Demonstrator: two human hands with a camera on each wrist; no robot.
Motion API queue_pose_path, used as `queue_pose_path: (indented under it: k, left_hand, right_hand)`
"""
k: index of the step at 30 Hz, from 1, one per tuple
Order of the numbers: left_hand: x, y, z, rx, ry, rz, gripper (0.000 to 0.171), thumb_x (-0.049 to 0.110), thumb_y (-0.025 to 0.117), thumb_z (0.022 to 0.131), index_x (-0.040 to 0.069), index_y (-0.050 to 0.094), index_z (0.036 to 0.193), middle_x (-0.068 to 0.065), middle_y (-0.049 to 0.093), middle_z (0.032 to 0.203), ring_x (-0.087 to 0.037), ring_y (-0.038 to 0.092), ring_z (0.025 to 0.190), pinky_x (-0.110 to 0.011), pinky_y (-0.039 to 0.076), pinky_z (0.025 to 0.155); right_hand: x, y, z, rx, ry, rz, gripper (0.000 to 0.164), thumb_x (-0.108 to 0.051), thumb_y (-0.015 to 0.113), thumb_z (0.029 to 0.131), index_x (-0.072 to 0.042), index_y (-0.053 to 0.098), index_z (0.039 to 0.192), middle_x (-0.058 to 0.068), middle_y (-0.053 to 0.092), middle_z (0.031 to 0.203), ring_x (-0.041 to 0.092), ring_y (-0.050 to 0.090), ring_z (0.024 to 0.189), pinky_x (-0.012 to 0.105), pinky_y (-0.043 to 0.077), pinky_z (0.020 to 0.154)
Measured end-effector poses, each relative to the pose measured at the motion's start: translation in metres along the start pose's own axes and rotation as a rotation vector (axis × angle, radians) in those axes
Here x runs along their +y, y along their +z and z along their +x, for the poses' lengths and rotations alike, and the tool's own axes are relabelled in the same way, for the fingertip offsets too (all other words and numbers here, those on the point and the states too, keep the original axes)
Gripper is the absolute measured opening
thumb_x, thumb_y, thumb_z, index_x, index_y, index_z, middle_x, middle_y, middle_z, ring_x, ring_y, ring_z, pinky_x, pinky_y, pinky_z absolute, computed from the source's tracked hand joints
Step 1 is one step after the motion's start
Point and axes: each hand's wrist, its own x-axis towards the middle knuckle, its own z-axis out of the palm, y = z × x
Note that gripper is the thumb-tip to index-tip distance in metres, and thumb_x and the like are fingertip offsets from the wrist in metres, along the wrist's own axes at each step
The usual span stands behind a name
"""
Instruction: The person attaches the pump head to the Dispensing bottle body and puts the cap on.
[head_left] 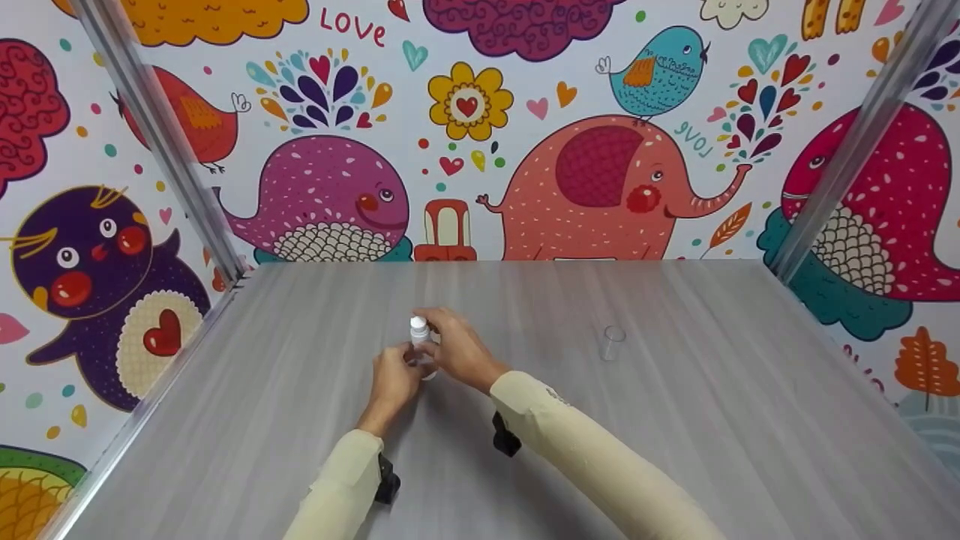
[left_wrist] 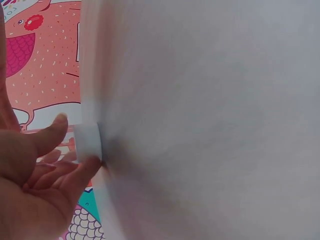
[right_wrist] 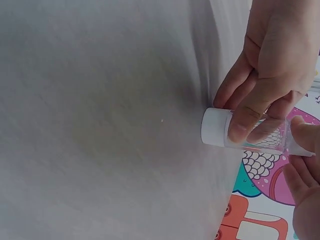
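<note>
A slim bottle with a white top point(head_left: 418, 328), a see-through body and a white base point(right_wrist: 214, 126) stands upright on the table, left of centre. My left hand point(head_left: 395, 381) grips its lower body between thumb and fingers; in the left wrist view, that hand point(left_wrist: 40, 175) partly covers the bottle, and the white base point(left_wrist: 88, 143) shows beyond the fingertips. Up at the neck, my right hand point(head_left: 463, 349) pinches the white upper part, thumb on one side and fingers on the other. The right wrist view shows both hands on the bottle, the left one point(right_wrist: 275, 65) nearer the base.
A small clear cap point(head_left: 612, 345) stands on the grey wood-grain table point(head_left: 675, 450), right of the hands. Behind the table rises a wall with cartoon animals point(head_left: 585, 187). Metal posts point(head_left: 161, 142) stand at the back corners, and a metal rail point(head_left: 142, 409) runs along the left edge.
</note>
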Motion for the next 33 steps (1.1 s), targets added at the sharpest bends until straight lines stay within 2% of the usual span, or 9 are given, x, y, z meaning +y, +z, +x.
queue_pose_path:
  k: [5,10,15,20,22,24,26,29,33]
  left_hand:
    - [0.0012,-0.0004,0.0009,0.001,-0.009,0.002,0.013,0.002,0.079,0.078,-0.005,0.072,0.086,-0.019,0.076,0.086,-0.022,0.067,0.075,-0.037,0.056,0.067]
    - [0.0012,0.0002,0.0011,0.008,-0.004,-0.017,0.010,-0.001,0.078,0.078,-0.005,0.071,0.085,-0.020,0.076,0.085,-0.021,0.068,0.074,-0.037,0.058,0.066]
    - [0.0004,0.0011,0.0011,0.020,0.008,0.001,0.006,-0.005,0.073,0.078,-0.004,0.073,0.084,-0.017,0.076,0.083,-0.016,0.060,0.067,-0.034,0.054,0.063]
    - [-0.0005,0.0006,0.0004,0.043,0.013,0.043,0.008,-0.009,0.067,0.077,-0.003,0.071,0.079,-0.014,0.072,0.076,-0.018,0.052,0.065,-0.033,0.049,0.061]
    - [-0.0009,0.0004,-0.0006,0.046,0.010,0.038,0.007,-0.009,0.068,0.076,-0.003,0.072,0.079,-0.015,0.073,0.077,-0.020,0.054,0.065,-0.035,0.050,0.062]
    - [-0.0016,0.0005,-0.0014,0.047,0.016,0.026,0.009,-0.008,0.069,0.077,-0.004,0.074,0.084,-0.017,0.076,0.082,-0.022,0.063,0.071,-0.038,0.054,0.067]
    - [-0.0018,0.0008,-0.0018,0.046,0.034,0.014,0.014,-0.007,0.071,0.076,-0.005,0.075,0.089,-0.020,0.077,0.090,-0.028,0.071,0.081,-0.043,0.057,0.074]
    - [-0.0015,0.0013,-0.0010,0.040,0.055,0.012,0.018,-0.005,0.071,0.077,-0.005,0.076,0.095,-0.020,0.077,0.096,-0.035,0.073,0.095,-0.047,0.058,0.083]
    - [0.0001,0.0018,0.0005,0.031,0.036,0.005,0.018,-0.006,0.067,0.078,-0.005,0.076,0.094,-0.021,0.077,0.095,-0.035,0.074,0.093,-0.045,0.059,0.081]
  right_hand:
    - [0.0019,0.0018,0.0000,0.014,0.018,-0.022,0.050,-0.011,0.073,0.090,-0.004,0.056,0.136,0.011,0.063,0.124,0.020,0.063,0.115,0.032,0.053,0.099]
    - [0.0019,0.0033,0.0007,0.018,0.068,0.007,0.049,-0.015,0.075,0.088,-0.005,0.058,0.133,0.010,0.063,0.122,0.019,0.063,0.110,0.032,0.054,0.097]
    - [0.0038,0.0050,0.0000,0.015,0.128,0.040,0.052,-0.021,0.079,0.084,-0.006,0.059,0.130,0.009,0.063,0.117,0.020,0.062,0.104,0.032,0.054,0.091]
    - [0.0077,0.0062,-0.0027,-0.003,0.140,0.057,0.059,-0.030,0.081,0.081,-0.006,0.057,0.130,0.009,0.062,0.117,0.025,0.061,0.107,0.034,0.054,0.092]
    - [0.0078,0.0055,-0.0029,-0.001,0.128,0.071,0.061,-0.034,0.080,0.082,-0.007,0.056,0.131,0.008,0.061,0.121,0.026,0.061,0.112,0.036,0.053,0.097]
    - [0.0064,0.0037,-0.0027,0.001,0.121,0.098,0.059,-0.036,0.076,0.087,-0.008,0.054,0.133,0.008,0.059,0.125,0.026,0.060,0.117,0.038,0.051,0.102]
    - [0.0047,0.0019,-0.0020,0.008,0.104,0.135,0.053,-0.032,0.071,0.093,-0.007,0.053,0.136,0.008,0.058,0.129,0.026,0.059,0.121,0.041,0.049,0.105]
    - [0.0024,0.0005,-0.0011,0.016,0.077,0.211,0.045,-0.017,0.065,0.094,-0.007,0.054,0.137,0.010,0.057,0.133,0.026,0.057,0.125,0.042,0.046,0.109]
    - [0.0023,0.0031,-0.0018,0.020,0.031,0.272,0.043,-0.002,0.061,0.093,-0.007,0.057,0.135,0.010,0.058,0.135,0.024,0.057,0.127,0.039,0.044,0.111]
